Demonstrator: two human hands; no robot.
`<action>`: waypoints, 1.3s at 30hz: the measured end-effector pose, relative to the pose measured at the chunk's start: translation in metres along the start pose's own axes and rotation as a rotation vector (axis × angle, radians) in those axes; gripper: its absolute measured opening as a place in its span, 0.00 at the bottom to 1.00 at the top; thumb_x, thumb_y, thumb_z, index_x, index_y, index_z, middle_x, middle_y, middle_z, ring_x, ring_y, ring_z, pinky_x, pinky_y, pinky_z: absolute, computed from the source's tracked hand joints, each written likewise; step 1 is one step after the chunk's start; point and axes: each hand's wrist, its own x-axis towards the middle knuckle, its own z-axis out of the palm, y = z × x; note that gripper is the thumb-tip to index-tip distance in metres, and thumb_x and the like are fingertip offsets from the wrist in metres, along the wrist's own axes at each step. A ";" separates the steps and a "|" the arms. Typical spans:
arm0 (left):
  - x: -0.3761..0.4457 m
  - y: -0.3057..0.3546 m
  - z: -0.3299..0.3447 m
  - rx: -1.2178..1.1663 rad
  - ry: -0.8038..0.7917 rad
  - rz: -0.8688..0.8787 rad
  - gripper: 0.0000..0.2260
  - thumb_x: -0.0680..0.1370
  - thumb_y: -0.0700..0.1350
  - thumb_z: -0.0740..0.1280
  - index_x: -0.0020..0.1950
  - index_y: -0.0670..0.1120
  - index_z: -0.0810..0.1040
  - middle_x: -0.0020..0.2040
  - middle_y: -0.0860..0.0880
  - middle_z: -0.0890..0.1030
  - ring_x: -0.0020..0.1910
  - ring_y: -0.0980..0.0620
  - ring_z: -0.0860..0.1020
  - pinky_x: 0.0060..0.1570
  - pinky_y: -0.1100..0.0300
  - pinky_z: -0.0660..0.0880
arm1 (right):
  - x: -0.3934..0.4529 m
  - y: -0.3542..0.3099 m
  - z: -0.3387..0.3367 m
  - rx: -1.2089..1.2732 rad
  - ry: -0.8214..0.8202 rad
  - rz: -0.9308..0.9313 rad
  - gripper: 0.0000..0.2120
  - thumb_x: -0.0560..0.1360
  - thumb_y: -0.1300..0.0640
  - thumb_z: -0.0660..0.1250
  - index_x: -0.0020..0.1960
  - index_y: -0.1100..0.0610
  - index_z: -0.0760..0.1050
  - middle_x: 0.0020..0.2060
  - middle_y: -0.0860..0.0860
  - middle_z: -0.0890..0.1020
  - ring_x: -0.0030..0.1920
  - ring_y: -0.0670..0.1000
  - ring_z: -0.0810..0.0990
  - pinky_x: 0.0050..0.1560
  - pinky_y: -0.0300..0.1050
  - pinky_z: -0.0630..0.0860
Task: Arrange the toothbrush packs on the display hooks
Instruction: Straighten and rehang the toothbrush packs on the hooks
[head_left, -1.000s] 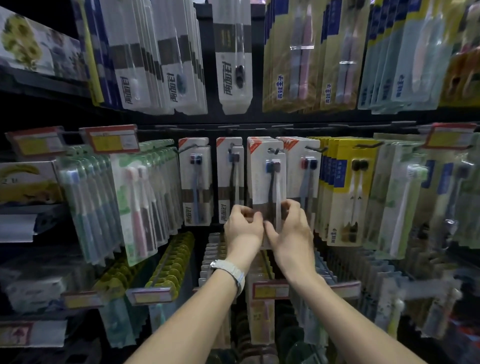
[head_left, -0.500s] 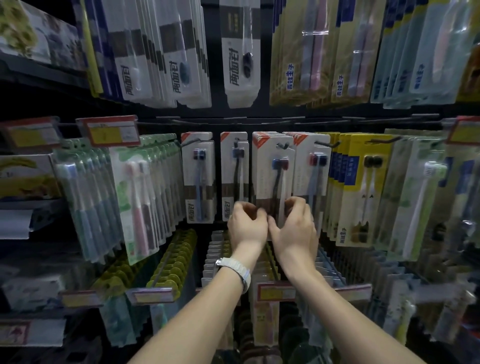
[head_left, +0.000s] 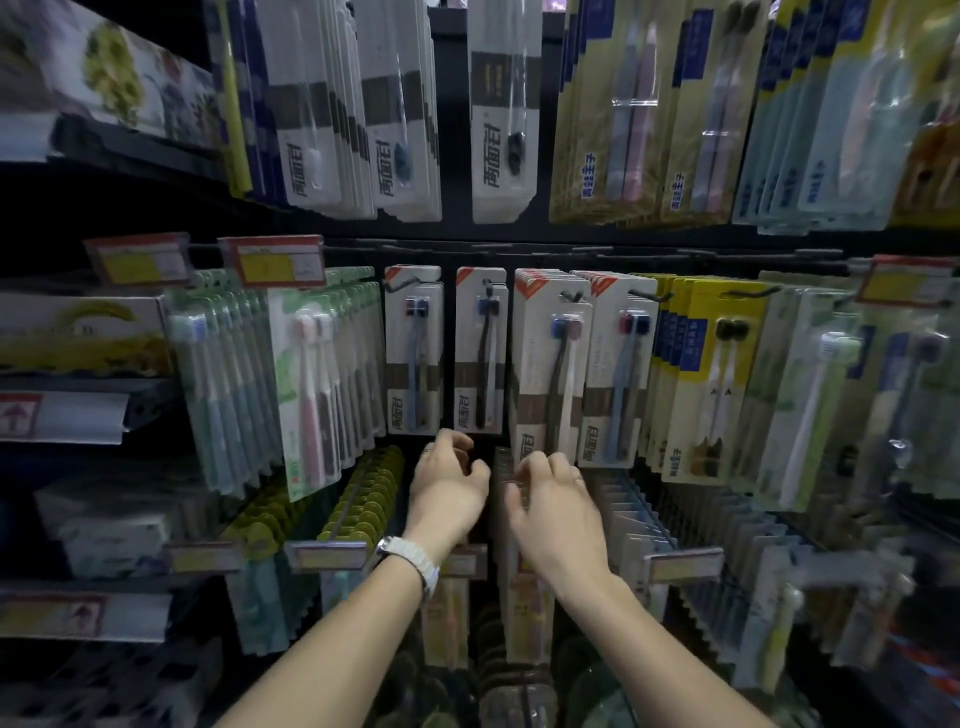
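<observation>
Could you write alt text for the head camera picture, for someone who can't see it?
Two bare hands, left hand and right hand, reach with loosely curled fingers just below white toothbrush packs hanging on display hooks in a dim shop aisle. A watch sits on the left wrist.

The Chinese brand 两面针 runs vertically in dark characters on the white toothbrush packs (head_left: 501, 156) of the top row and again at the foot of the white packs (head_left: 545, 374) on the middle row of hooks. Blue characters, seemingly 青蛙王子, stand on the gold packs (head_left: 587, 176) of the top row and the yellow packs (head_left: 711, 374) further right on the middle row. The red-and-yellow price tags (head_left: 272, 262) are too blurred to read.
</observation>
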 end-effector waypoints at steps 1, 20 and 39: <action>0.001 -0.004 -0.001 0.044 -0.041 -0.019 0.09 0.78 0.46 0.66 0.57 0.51 0.75 0.57 0.48 0.78 0.58 0.47 0.77 0.59 0.53 0.75 | 0.001 -0.001 0.003 -0.015 -0.014 0.008 0.12 0.81 0.46 0.59 0.59 0.52 0.71 0.55 0.50 0.74 0.59 0.53 0.74 0.56 0.48 0.75; 0.077 -0.008 0.048 -0.168 0.056 -0.057 0.32 0.81 0.48 0.66 0.81 0.45 0.56 0.77 0.42 0.66 0.75 0.43 0.66 0.73 0.50 0.65 | -0.013 0.020 0.056 -0.199 0.272 -0.081 0.12 0.75 0.53 0.56 0.47 0.53 0.79 0.38 0.52 0.78 0.40 0.56 0.75 0.30 0.48 0.73; 0.053 -0.001 0.033 -0.536 0.095 -0.058 0.08 0.83 0.41 0.62 0.52 0.52 0.79 0.46 0.55 0.81 0.45 0.57 0.78 0.46 0.64 0.75 | -0.013 0.019 0.050 -0.208 0.148 -0.015 0.15 0.77 0.50 0.53 0.51 0.50 0.78 0.43 0.49 0.78 0.46 0.53 0.76 0.34 0.48 0.74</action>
